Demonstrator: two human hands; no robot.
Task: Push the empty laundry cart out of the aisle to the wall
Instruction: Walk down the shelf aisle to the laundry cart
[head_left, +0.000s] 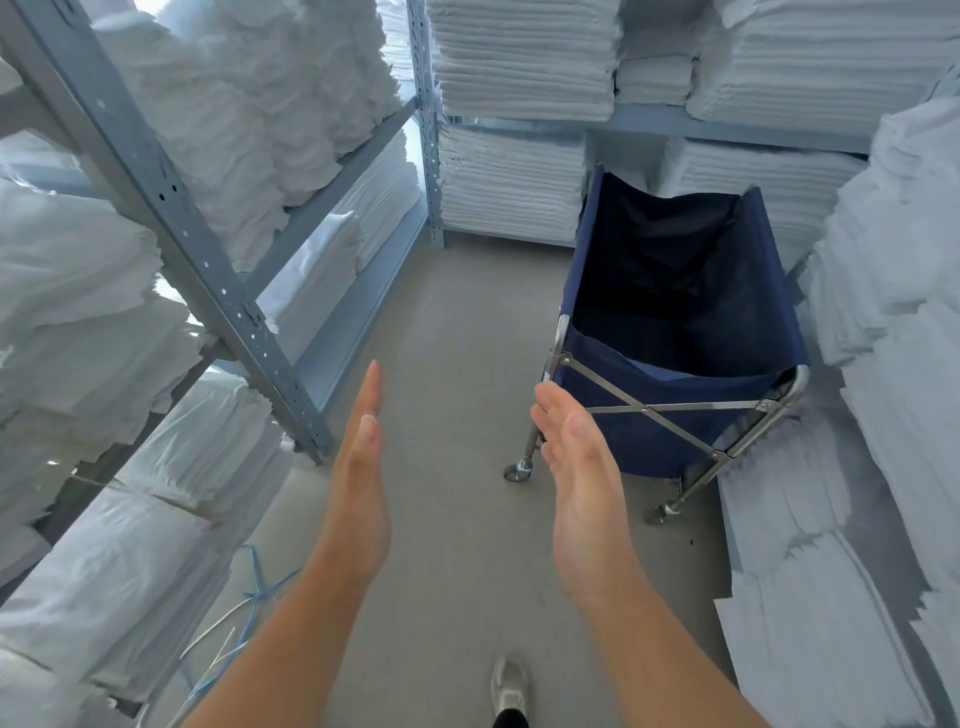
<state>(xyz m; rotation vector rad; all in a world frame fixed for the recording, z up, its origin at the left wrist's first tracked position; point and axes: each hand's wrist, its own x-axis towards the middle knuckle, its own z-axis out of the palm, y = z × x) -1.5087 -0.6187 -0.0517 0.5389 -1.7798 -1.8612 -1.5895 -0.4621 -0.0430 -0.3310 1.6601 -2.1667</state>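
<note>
A laundry cart (680, 384) with a dark blue fabric bag on a crossed metal frame and small wheels stands at the right of the aisle, against the linen stacks and the far shelf. Nothing lies inside its bag. My left hand (358, 499) is held out flat, palm facing right, over the bare floor, apart from the cart. My right hand (582, 483) is flat too, palm facing left, its fingertips just in front of the cart's near left corner; I cannot tell if it touches. Neither hand holds anything.
Grey metal shelving (171, 208) packed with folded white linen lines the left side and the far end (519, 67). Tall white linen stacks (893, 364) crowd the right. Blue cord (254, 592) dangles at the lower left. My shoe (511, 686) is on the grey floor (467, 322).
</note>
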